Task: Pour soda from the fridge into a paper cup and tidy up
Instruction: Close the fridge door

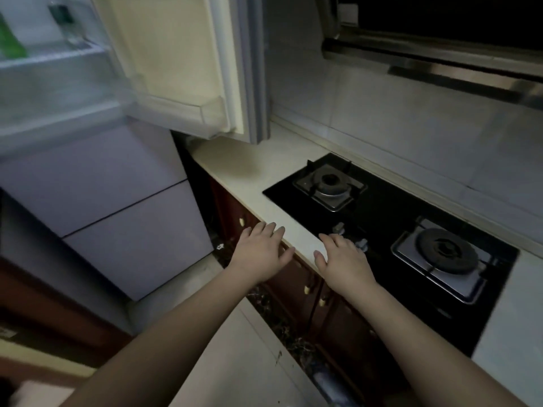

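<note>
left hand [260, 248] flat, empty | right hand [342, 258] flat, empty | fridge door [176, 63] open

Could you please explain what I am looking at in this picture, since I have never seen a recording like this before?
There is no machine here. A person wears a wide-angle camera on the head, and it looks forward and down, so the two bare arms reaching in from the bottom are the wearer's own.

The left hand and the right hand are both open, with relaxed fingers, and hold nothing. They are at the front edge of a pale countertop; whether they touch it is hard to tell.

Set into the countertop is a black gas hob with two burners. A range hood hangs above it.

At upper left the fridge door stands open. On a shelf inside, something green and a clear bottle show, too blurred to name further. No paper cup is in view.
</note>
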The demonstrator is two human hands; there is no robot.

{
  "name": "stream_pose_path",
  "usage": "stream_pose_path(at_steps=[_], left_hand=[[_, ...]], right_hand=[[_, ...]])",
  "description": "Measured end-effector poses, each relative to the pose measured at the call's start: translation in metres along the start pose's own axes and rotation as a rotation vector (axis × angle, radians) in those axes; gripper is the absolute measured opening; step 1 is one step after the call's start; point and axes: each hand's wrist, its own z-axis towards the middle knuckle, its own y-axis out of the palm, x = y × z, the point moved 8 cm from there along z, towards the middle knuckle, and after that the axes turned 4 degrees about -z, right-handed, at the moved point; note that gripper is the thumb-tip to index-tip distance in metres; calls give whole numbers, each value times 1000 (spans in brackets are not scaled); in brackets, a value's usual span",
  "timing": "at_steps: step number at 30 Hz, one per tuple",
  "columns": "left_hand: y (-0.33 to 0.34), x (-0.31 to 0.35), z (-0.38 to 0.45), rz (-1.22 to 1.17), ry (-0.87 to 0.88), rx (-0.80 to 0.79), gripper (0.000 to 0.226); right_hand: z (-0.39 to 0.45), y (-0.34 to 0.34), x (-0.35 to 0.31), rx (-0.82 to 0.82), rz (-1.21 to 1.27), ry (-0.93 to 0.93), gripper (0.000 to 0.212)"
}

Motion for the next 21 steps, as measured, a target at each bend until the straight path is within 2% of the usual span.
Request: stream_pose_path(at_steps=[9, 21], left_hand=[[-17, -22, 32, 15, -93, 58, 65], [-79, -53, 131, 98, -211, 167, 65]], right_hand=[[58, -25, -19, 31, 10, -126, 54], [189, -83, -42, 155, 70, -312, 52]])
